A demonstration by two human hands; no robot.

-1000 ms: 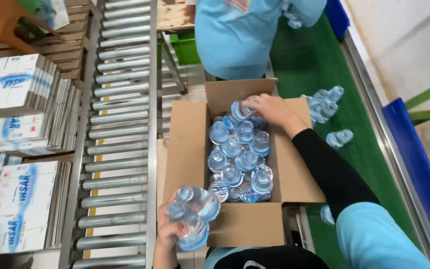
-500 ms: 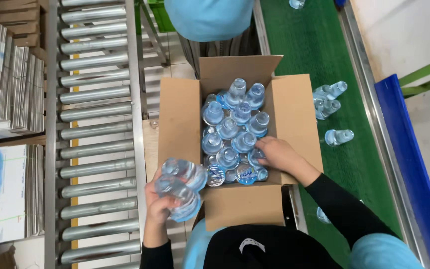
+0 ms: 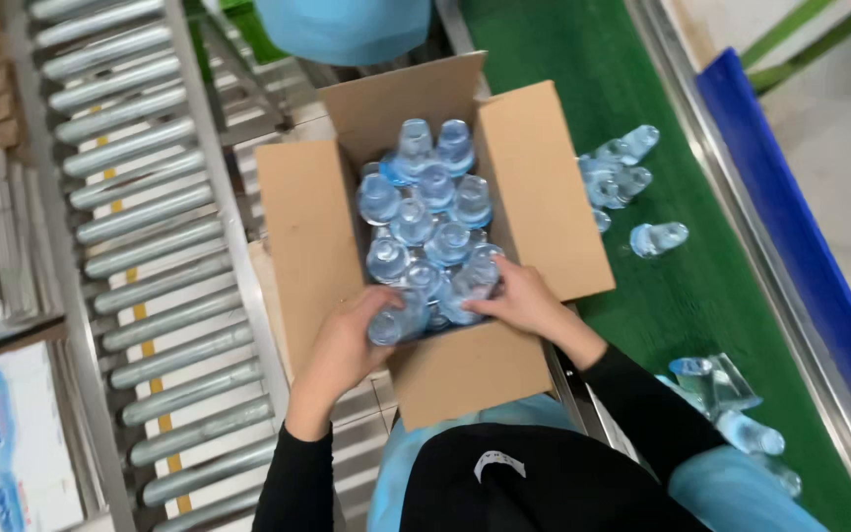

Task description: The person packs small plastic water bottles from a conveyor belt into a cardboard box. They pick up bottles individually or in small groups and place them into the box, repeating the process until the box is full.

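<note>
Both hands — left (image 3: 347,340), right (image 3: 519,300) — press bottles (image 3: 425,236) into the carton (image 3: 312,236).

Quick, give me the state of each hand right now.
Left hand: closed on clear bottles at the box's near end.
Right hand: fingers resting on bottles; grip cannot be told.

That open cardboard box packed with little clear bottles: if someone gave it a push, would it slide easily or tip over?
The cardboard box is crammed with bottles, so it is probably heavy for its size. It looks low and wide, so it would likely slide rather than tip. Its loose open flaps would probably bend if grabbed.
</note>
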